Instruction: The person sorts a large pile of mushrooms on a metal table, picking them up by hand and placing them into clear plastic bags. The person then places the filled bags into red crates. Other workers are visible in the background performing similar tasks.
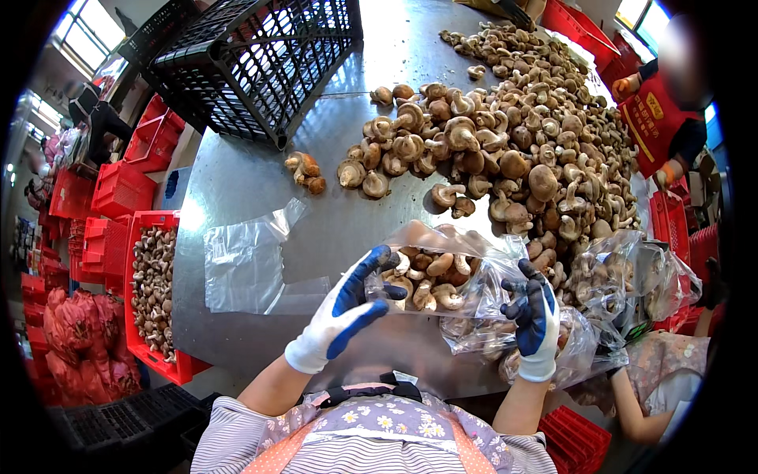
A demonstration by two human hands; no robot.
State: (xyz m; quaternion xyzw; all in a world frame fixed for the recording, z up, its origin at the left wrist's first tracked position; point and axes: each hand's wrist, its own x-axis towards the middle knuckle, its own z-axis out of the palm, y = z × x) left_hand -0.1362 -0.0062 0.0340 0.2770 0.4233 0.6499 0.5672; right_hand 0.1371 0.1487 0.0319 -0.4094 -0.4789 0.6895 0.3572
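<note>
My left hand (355, 305), in a white and blue work glove, grips the left edge of a clear plastic bag (491, 278). Brown mushrooms (438, 296) lie inside the bag, near its open side. At the bag's right side is my right hand (533, 311), gloved alike, its fingers curled at the film; whether they pinch it I cannot tell. Beyond the bag a large heap of shiitake mushrooms (521, 136) covers the right of the metal table (237, 172). Flat clear bags (243, 266) lie left of my left hand.
Filled clear bags (610, 272) sit at the right beside a co-worker's arm (633, 403). A black plastic crate (254, 71) stands tilted at the back left. A red crate of mushrooms (133, 284) is left of the table. Another co-worker in a red apron (657, 118) stands across the heap.
</note>
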